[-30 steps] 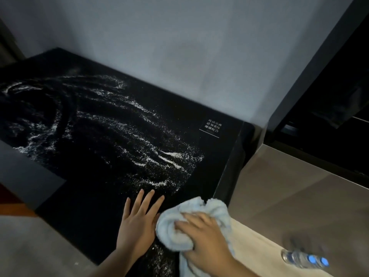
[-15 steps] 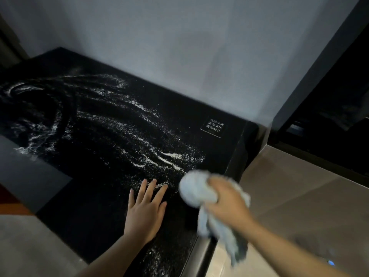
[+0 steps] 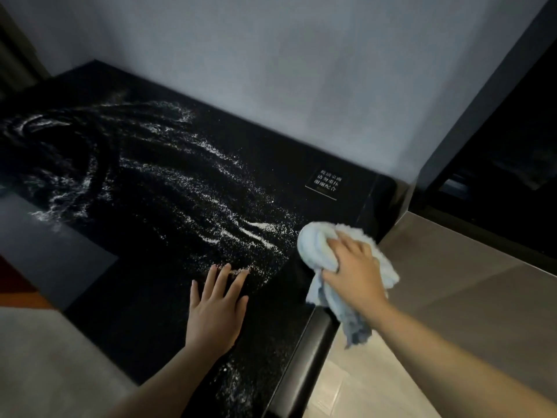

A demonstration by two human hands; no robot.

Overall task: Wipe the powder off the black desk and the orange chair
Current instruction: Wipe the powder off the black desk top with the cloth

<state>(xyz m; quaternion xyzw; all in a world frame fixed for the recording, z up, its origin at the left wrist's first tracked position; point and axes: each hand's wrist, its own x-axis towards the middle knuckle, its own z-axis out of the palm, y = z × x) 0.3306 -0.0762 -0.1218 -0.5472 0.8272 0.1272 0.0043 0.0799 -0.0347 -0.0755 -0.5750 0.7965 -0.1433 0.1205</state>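
Note:
White powder (image 3: pixel 193 188) lies in streaks and swirls across the black desk (image 3: pixel 289 164), thickest near its right side and far left. My left hand (image 3: pixel 215 306) rests flat on the desk near the front, fingers spread, fingertips at the edge of the powder. My right hand (image 3: pixel 354 270) grips a bunched light blue cloth (image 3: pixel 316 242) at the desk's right edge, just right of the powder; a loose tail of the cloth hangs down past the edge. A sliver of orange (image 3: pixel 18 294) shows at the far left.
A small white-lettered label (image 3: pixel 327 184) sits on the desk's back right corner. A pale wall (image 3: pixel 271 70) runs behind the desk. A grey surface (image 3: pixel 467 297) adjoins on the right, with a dark cabinet (image 3: pixel 506 176) beyond it. A grey panel (image 3: pixel 51 248) lies at front left.
My right hand lifted the cloth from the desk's front and carried it forward and right to the right edge near the powder. My left hand slid slightly forward.

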